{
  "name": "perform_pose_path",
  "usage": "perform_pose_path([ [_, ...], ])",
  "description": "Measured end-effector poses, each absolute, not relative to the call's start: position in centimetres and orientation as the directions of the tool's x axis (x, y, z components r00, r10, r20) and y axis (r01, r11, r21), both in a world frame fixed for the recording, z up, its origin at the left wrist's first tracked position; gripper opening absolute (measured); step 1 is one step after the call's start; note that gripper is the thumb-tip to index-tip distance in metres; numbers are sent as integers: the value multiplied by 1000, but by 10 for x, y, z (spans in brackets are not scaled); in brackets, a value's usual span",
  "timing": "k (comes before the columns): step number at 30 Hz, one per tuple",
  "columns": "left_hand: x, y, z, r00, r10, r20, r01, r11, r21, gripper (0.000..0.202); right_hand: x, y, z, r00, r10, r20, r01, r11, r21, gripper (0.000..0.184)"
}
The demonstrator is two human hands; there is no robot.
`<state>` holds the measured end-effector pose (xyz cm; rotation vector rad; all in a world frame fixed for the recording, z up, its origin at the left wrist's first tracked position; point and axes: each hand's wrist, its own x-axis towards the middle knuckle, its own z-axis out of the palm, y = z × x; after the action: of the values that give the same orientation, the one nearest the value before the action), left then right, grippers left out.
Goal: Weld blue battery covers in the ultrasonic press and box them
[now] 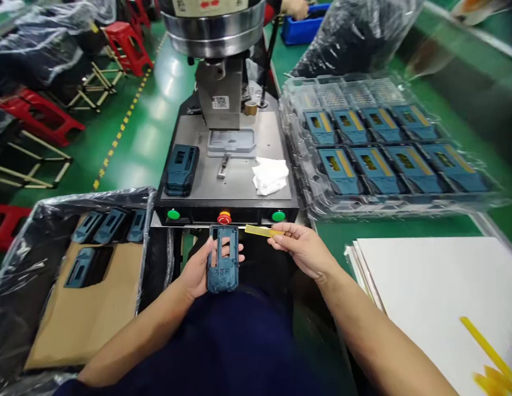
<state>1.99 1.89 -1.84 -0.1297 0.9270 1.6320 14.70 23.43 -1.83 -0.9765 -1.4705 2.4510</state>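
Note:
My left hand (197,265) is closed around a dark blue plastic housing (223,275), its hollow inner side facing up and its window openings showing my fingers behind. Between thumb and fingertips, my right hand (299,245) pinches a thin yellow strip (259,231). The strip points left, its free end just right of the housing's upper edge. Both hands are in front of the press machine's base, below the red stop button (224,218). A stack of similar housings (181,169) sits on the metal plate (239,187) at the left.
Clear trays (297,203) at the right hold several housings with yellow strips. A plastic-lined box (94,324) at the left contains more housings on cardboard. Yellow strips (487,346) lie on white sheets (425,286). The press head (218,93) hangs over a grey fixture (231,142); white cloth (270,176) lies nearby.

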Motion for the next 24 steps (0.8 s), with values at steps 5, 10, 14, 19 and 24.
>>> perform_pose_path([
  [5,21,20,-19,-314,762,-566,-880,-11,474,47,135,208,-38,-814,428,-392,208,-415,-886,26],
  [10,20,22,-17,-335,787,-518,-893,-91,440,44,139,193,-49,-839,540,-66,110,50,-993,10],
  [14,18,23,-16,-363,775,-517,-899,-146,413,42,144,189,-50,-873,458,168,18,374,-927,12],
  [19,19,25,-17,-346,787,-511,-907,-140,398,43,142,180,-55,-895,447,-17,58,79,-995,16],
  [24,21,28,-19,-337,808,-484,-906,-138,401,45,138,181,-55,-886,253,-388,186,-573,-798,36],
])
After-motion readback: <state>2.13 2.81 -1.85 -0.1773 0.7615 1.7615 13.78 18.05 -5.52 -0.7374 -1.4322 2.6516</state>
